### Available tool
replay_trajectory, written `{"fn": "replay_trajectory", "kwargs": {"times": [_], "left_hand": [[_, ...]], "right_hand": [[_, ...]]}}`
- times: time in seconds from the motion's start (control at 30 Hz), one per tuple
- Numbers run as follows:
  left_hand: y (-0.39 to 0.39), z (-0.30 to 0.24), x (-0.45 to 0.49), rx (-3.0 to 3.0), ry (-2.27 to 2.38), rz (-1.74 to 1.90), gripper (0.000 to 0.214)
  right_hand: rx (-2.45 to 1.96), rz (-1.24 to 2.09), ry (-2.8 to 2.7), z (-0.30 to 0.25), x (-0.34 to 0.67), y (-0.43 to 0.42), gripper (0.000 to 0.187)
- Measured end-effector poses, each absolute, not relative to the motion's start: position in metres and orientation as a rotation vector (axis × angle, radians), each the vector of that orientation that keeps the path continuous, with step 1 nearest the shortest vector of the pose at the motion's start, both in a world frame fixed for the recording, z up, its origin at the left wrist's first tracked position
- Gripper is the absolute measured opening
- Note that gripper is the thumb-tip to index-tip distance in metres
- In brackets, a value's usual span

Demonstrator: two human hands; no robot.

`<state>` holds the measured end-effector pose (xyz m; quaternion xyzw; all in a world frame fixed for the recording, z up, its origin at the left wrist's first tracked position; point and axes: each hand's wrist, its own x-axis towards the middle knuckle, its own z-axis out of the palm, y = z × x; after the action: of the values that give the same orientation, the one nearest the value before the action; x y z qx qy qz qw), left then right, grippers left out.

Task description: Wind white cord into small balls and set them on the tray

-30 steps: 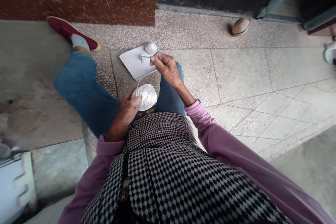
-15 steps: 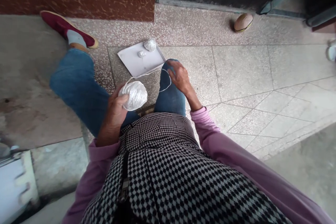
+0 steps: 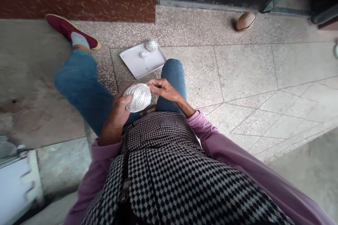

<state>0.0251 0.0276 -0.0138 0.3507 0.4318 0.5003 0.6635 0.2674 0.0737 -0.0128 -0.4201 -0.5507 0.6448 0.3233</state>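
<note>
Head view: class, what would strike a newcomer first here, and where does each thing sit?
A ball of shiny white string sits mid-frame, gripped in the left hand, with the right hand touching its edge. Farther out, a white tray lies on the speckled floor, holding a small white wad and a larger one. A red shoe lies upper left.

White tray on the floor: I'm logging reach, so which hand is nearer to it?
Right. The right hand lies just short of the white tray, touching the ball of thread; the left hand grips that ball farther back.
</note>
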Motion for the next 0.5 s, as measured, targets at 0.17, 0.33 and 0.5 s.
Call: {"fn": "replay_trajectory", "kwargs": {"times": [0.17, 0.33, 0.5], "left_hand": [[0.023, -0.012, 0.031, 0.824, 1.003, 1.181, 0.05], [0.028, -0.026, 0.041, 0.678, 1.083, 1.27, 0.059], [0.04, -0.049, 0.044, 0.695, 1.145, 1.316, 0.065]], "right_hand": [[-1.242, 1.54, -1.338, -0.023, 0.263, 0.064, 0.053], [-1.285, 1.465, -1.414, -0.032, 0.235, 0.055, 0.057], [-1.517, 1.286, -1.761, -0.034, 0.216, 0.041, 0.018]]}}
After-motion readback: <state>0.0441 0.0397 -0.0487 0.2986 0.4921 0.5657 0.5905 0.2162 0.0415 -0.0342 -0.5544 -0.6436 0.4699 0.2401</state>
